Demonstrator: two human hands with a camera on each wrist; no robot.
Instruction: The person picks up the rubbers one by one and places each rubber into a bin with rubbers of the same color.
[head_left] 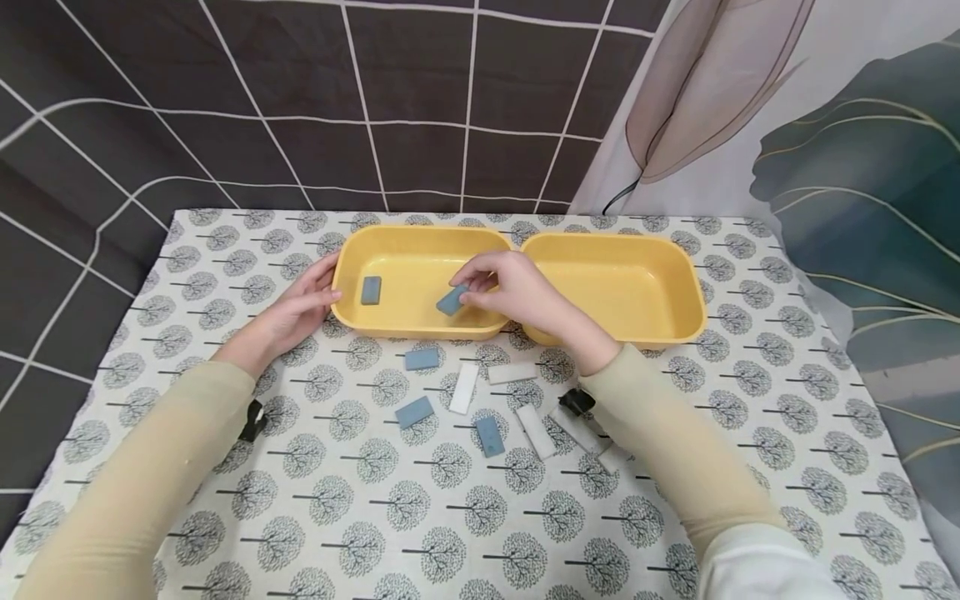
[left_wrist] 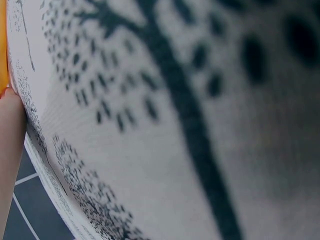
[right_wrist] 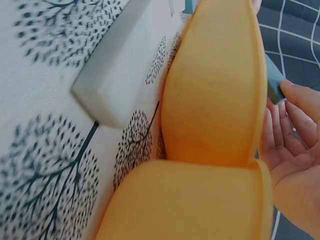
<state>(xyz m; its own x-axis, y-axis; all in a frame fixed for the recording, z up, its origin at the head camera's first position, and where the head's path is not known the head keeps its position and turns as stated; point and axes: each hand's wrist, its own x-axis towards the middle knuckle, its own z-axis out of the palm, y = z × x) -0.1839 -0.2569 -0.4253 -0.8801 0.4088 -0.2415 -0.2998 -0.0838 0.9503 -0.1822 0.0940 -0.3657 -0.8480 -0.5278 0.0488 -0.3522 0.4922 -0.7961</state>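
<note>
A small blue-grey block [head_left: 452, 299] is being pinched between the fingertips of the right hand [head_left: 517, 292], hanging tilted just above the floor of the left yellow tray [head_left: 352, 258], near that tray's right end at the middle of the frame. In the right wrist view the same block [right_wrist: 273, 84] is showing as a dark sliver at a fingertip, past the tray's rim [right_wrist: 215, 100]. The hand is curling round the block, thumb and forefingers closing on it, while the other fingers are bending loosely.

Another blue-grey block [head_left: 371, 290] is lying flat in the left half of the same tray. The left hand [head_left: 296, 312] is resting against the tray's outer left wall, fingers straight and relaxed, gripping nothing; its wrist camera is sitting too close to the cloth to show more than a blur of print, so I am judging that only from the head view.

The right yellow tray [head_left: 678, 275] is standing just beside the left one, their rims touching or nearly so. Below the trays, toward the lower middle of the frame, three more blue-grey blocks [head_left: 422, 358] and several white blocks [head_left: 463, 387] are lying scattered on the tree-printed tablecloth [head_left: 420, 525]. One white block [right_wrist: 112, 75] is filling the upper left of the right wrist view.
</note>
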